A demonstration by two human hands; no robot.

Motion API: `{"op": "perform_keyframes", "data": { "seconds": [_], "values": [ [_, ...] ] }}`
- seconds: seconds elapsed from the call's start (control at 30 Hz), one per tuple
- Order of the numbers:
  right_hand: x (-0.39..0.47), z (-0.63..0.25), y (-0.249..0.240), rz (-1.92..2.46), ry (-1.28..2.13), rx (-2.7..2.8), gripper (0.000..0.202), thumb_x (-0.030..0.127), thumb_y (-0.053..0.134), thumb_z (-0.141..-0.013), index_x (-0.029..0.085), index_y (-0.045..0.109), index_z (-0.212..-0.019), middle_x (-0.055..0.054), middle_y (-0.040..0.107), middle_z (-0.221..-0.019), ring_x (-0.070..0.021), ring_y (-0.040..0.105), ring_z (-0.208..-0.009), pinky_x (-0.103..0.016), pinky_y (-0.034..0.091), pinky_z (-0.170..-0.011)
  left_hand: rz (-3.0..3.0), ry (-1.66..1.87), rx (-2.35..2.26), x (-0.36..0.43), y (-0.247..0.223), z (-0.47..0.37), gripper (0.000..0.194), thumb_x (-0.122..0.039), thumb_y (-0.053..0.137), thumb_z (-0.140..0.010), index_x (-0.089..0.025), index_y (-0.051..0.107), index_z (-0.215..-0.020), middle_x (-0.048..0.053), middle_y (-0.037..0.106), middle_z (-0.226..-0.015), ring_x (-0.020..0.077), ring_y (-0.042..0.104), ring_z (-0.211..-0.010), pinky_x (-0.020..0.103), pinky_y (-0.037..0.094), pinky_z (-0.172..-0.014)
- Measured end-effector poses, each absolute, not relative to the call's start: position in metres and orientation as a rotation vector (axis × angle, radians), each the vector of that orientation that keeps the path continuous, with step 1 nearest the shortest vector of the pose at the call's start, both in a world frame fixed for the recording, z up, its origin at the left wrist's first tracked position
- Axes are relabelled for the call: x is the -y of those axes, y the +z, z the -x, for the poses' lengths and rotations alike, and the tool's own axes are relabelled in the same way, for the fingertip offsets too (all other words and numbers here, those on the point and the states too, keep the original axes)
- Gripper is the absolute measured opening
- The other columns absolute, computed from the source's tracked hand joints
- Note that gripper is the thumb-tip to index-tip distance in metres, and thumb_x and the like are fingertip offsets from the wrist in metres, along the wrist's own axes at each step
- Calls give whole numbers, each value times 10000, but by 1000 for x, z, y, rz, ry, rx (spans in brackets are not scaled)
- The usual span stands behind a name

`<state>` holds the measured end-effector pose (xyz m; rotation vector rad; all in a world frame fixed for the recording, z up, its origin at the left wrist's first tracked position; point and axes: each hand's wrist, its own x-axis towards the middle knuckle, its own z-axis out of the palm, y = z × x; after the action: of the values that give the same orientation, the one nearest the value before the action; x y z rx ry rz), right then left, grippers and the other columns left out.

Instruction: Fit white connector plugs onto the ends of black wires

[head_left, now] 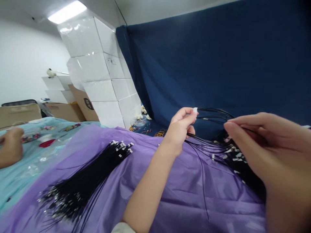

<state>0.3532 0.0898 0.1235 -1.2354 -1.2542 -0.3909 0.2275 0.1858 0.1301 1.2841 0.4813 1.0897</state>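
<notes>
Two cord piles (pixel 89 174) lie on the purple cloth (pixel 184 194), one at left, the other partly hidden behind the right hand (pixel 277 149), which itself runs out of view. One co-worker's hand (pixel 14 142) is cut off at far left. Individual strands are too tangled to count. The left hand (pixel 181 127) pinches one white tag (pixel 195 110), looped black cords (pixel 213 110) stretching from it toward the right hand. Whether that hand's close-set thumb and finger grip anything, I can't tell.
</notes>
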Motion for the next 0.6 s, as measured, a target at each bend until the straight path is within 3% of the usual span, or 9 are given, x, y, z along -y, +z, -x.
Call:
{"op": "perform_keyframes", "data": {
  "seconds": [0.1, 0.6],
  "values": [
    [-96, -356, 125, 1167, -422, 1375, 74, 258, 736, -762, 189, 712, -752, 6, 590, -595, -89, 509, -502, -264, 325, -438, -1278, 1097, -499, -186, 132, -228, 176, -326, 605, -822, -172, 519, -824, -31, 428, -770, -6, 347, -394, 163, 127, -359],
    [-106, -364, 125, 1095, -610, 1536, 35, 186, 712, -798, 153, 717, -789, 33, 477, -578, -50, 398, -505, -218, 330, -481, -1195, 1040, -410, -186, 134, -227, 197, -306, 587, -818, -144, 484, -772, -36, 387, -725, -1, 300, -388, 196, 75, -392]
  ]
}}
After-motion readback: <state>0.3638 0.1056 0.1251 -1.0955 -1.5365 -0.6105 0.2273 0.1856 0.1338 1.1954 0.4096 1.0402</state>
